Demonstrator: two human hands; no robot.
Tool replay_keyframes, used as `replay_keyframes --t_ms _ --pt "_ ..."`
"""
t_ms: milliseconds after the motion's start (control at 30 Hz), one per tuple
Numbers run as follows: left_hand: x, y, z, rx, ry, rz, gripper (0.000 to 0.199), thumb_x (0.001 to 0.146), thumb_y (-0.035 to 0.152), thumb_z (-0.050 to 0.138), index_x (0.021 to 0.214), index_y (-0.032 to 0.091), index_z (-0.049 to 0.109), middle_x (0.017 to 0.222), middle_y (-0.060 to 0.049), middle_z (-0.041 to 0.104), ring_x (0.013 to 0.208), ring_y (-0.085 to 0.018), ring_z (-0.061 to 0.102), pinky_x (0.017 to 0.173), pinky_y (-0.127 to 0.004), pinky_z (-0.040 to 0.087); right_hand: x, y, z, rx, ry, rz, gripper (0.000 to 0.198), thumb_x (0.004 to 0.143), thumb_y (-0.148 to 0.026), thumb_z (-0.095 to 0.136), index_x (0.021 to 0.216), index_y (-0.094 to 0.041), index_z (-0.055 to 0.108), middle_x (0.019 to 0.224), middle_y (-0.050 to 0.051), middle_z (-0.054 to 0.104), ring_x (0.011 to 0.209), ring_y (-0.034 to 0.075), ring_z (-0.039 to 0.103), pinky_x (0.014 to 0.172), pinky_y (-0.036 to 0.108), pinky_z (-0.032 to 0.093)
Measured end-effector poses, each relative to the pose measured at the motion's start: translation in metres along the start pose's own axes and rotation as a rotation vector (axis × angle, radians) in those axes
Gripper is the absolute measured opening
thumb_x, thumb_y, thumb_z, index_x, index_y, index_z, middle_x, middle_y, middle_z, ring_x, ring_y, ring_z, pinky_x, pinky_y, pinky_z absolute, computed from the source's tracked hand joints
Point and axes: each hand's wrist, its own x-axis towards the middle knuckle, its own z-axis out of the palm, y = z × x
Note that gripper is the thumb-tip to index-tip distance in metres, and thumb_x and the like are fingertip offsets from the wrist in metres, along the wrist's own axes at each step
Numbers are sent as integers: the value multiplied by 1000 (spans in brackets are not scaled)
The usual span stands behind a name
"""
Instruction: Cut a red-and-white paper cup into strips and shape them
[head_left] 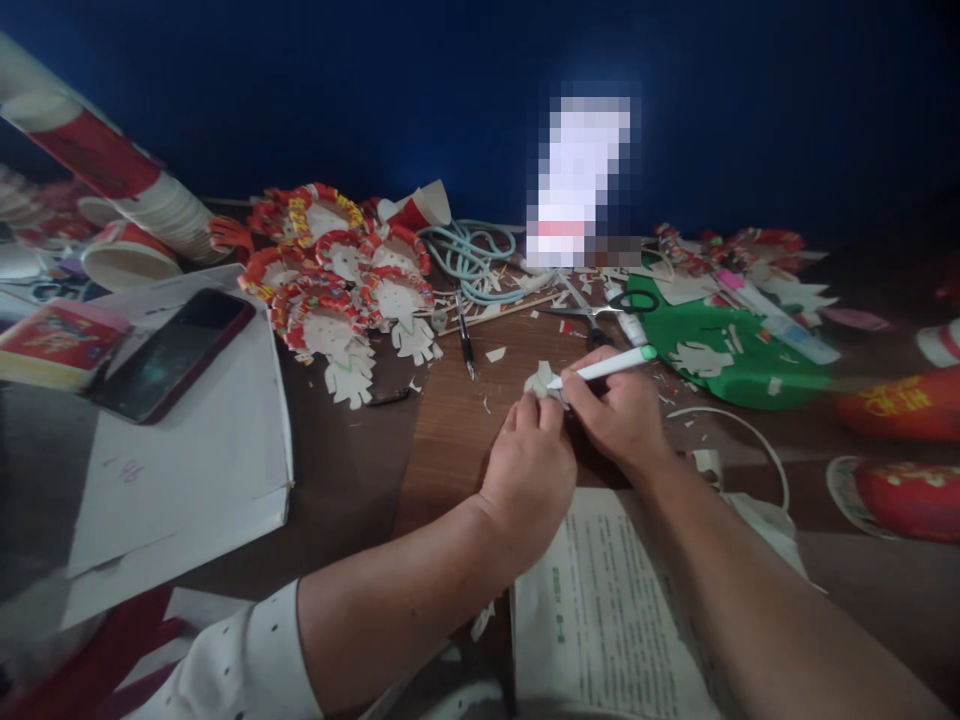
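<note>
My right hand (pixel 619 410) is closed around a white marker pen with a green end (pixel 611 368), its tip at a small white paper cutout (pixel 538 379). With closed fingertips, my left hand (pixel 534 460) presses on the near edge of that cutout, on the brown wooden table. Part of the cutout is hidden under my fingers. A black pen (pixel 465 335) lies a little to the left. Beyond my right hand, scissors with black handles (pixel 596 320) rest among paper scraps. Several red-trimmed paper figures (pixel 337 290) are piled at the back left.
On the left, a dark phone (pixel 176 350) lies on a stack of white paper (pixel 187 500). Paper cups (pixel 131 260) stand behind it. A light blue cord (pixel 469 255) is coiled at the back. Green paper (pixel 735 350) lies right. A printed page (pixel 600 600) is near me.
</note>
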Motion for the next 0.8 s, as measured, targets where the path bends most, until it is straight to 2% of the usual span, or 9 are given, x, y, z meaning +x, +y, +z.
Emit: replay_keyframes --t_ms 133,267,367,467,667,800 --pt "0 0 0 -9 -1 -11 42 91 14 42 131 6 55 130 -15 55 120 -26 52 96 -33 50 -1 1 0 -1 6 -16 14 81 -33 59 74 -20 60 68 2 66 63 18 62 63 31 48" --pt "1 0 1 -37 3 -18 39 91 13 42 126 7 59 125 -15 58 121 -26 51 98 -34 49 -1 3 1 42 192 -54 14 84 -33 59 79 -20 62 71 2 66 64 17 62 64 30 50" --pt "2 0 1 -54 0 -24 38 91 11 41 123 8 61 123 -14 59 121 -26 52 96 -34 50 0 7 1 116 260 -28 20 90 -36 53 94 -20 64 70 1 66 59 16 62 60 30 50" --pt "2 0 0 -58 -2 -25 35 91 12 42 118 9 64 124 -14 59 121 -27 52 96 -34 50 1 10 2 67 219 -2 26 92 -37 49 104 -21 65 73 2 68 58 15 63 60 29 50" --pt "1 0 0 -41 -18 -4 35 90 13 44 119 10 64 126 -13 58 121 -27 51 96 -35 50 -4 4 -1 -287 125 43 23 90 -36 52 102 -25 68 83 3 73 73 20 68 68 31 46" --pt "1 -1 1 -31 3 10 38 89 12 43 123 7 61 123 -15 58 119 -28 51 97 -36 49 -6 -2 -4 -312 19 43 23 89 -37 53 102 -27 67 92 2 74 79 23 68 65 31 43"
